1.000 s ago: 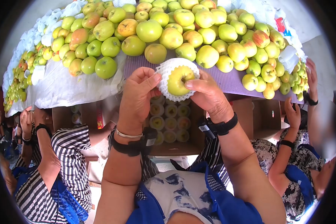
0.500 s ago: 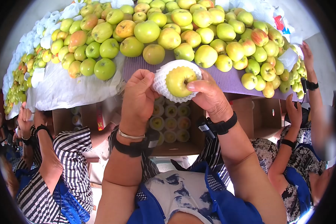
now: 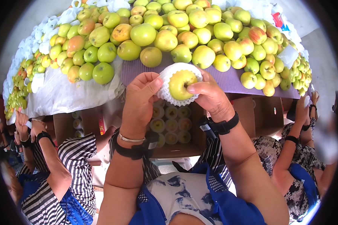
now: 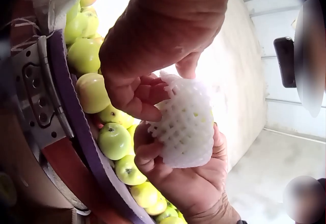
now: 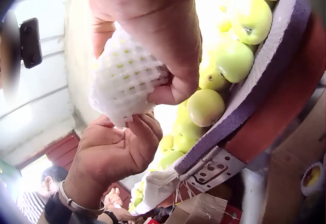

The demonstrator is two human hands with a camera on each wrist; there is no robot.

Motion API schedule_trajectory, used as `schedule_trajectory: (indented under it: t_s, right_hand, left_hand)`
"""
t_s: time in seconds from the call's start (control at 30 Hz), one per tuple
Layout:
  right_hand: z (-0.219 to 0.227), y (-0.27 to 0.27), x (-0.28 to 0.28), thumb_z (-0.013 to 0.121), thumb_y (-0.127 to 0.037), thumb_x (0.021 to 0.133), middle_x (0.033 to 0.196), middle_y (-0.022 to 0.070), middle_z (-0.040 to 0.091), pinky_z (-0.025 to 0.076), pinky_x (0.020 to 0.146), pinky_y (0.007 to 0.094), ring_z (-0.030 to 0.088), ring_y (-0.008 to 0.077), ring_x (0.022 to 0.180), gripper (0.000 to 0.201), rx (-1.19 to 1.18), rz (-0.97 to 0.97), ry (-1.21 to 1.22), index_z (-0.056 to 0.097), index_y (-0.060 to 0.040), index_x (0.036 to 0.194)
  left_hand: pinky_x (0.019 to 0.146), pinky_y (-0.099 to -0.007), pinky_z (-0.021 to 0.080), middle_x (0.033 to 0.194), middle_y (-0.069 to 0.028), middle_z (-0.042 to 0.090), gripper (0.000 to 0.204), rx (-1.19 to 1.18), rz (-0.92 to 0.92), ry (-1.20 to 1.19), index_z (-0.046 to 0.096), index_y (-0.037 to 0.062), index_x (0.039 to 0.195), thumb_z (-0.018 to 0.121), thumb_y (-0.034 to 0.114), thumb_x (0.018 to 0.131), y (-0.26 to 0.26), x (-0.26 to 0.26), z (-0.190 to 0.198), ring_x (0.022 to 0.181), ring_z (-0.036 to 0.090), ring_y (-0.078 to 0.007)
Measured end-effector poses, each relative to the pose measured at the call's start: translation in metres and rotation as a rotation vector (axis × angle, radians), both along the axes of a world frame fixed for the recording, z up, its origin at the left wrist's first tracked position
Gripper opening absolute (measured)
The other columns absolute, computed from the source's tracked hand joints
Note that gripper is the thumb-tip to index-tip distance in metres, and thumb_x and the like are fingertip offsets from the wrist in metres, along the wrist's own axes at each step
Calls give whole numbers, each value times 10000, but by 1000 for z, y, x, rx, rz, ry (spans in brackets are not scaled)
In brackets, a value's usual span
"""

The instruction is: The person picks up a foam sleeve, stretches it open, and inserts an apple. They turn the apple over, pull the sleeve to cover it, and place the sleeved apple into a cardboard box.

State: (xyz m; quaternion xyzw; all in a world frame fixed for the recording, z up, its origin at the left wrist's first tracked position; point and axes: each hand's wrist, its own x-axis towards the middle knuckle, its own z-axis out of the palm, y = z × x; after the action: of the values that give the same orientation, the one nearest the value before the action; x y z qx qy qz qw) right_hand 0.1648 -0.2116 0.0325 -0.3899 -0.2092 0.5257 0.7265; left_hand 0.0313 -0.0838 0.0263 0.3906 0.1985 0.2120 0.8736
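A yellow-green apple (image 3: pixel 181 84) sits inside a white foam net (image 3: pixel 168 95), its stem end facing up in the head view. The left hand (image 3: pixel 139 98) pinches the net's edge between thumb and fingers. Around the apple and net curls the right hand (image 3: pixel 213 95), its thumb on the apple beside the stem hollow. In the left wrist view the net (image 4: pixel 186 124) covers the apple's side, between the left hand (image 4: pixel 163 35) and the right hand (image 4: pixel 196 183). The right wrist view shows the left hand's fingertips at the net's lower edge (image 5: pixel 122 114).
Loose apples (image 3: pixel 142 34) are heaped on the table behind the hands, over a purple mat (image 3: pixel 133 69) and white cloth (image 3: pixel 79 90). Below stands a cardboard box (image 3: pixel 176 150) holding netted apples (image 3: pixel 171 124). More boxes and other people's arms (image 3: pixel 50 150) are at both sides.
The apple heap has shifted slightly up and left in the head view. Both hands keep their hold on the netted apple. People at the sides have moved their arms.
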Motion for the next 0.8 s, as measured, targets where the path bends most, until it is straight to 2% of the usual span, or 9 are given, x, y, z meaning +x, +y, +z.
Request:
schedule_trajectory:
  t_s: [0.13, 0.23, 0.33, 0.53, 0.63, 0.73, 0.8]
  right_hand:
    - [-2, 0, 1, 684, -57, 653, 1067, 91, 578, 440, 884, 291, 563, 169, 974, 580, -40, 5, -35, 465, 52, 1180]
    - [-1, 0, -2, 685, -53, 649, 1059, 89, 580, 439, 883, 286, 562, 165, 973, 582, -54, -9, -64, 465, 50, 1178]
    - [-2, 0, -2, 688, -56, 644, 1058, 89, 581, 437, 883, 284, 562, 166, 972, 585, -55, -9, -77, 468, 48, 1176]
    - [-1, 0, -3, 688, -76, 644, 1056, 92, 587, 438, 880, 288, 569, 169, 963, 575, -28, 16, -36, 480, 48, 1166]
    - [-1, -1, -3, 684, -83, 648, 1053, 93, 591, 441, 875, 292, 573, 171, 955, 562, -21, 31, -2, 488, 47, 1159]
    - [-1, -1, -2, 682, -86, 652, 1050, 95, 592, 446, 867, 292, 576, 171, 947, 548, -21, 59, 5, 496, 48, 1150]
    - [2, -1, -1, 682, -95, 658, 1048, 98, 592, 447, 862, 291, 576, 170, 943, 541, -18, 78, 3, 499, 48, 1147]
  left_hand:
    - [662, -200, 430, 847, -27, 593, 125, 60, -48, -32, 539, 46, 867, 643, 51, 799, 7, -4, -5, 713, 543, -85]
    - [660, -208, 428, 810, -15, 584, 121, 208, 74, -35, 523, 67, 826, 631, 22, 794, 2, 0, 4, 702, 537, -87]
    - [666, -215, 437, 806, -26, 585, 115, 166, 62, -75, 515, 67, 824, 613, 11, 799, 9, -6, -6, 718, 549, -97]
    - [701, -250, 480, 820, -45, 591, 70, -96, 32, -124, 500, 51, 828, 565, 25, 837, 8, -3, -5, 754, 577, -118]
    - [726, -281, 492, 817, -44, 592, 50, 71, -5, 27, 509, 36, 853, 557, 50, 856, 9, -6, -8, 767, 580, -127]
    - [759, -304, 491, 896, -69, 594, 139, 212, 12, 164, 522, 7, 934, 571, 120, 870, 6, -5, -11, 832, 582, -141]
    - [829, -308, 460, 1012, -90, 583, 243, 77, -30, 54, 509, -13, 1039, 550, 175, 889, 5, -3, -7, 931, 569, -156]
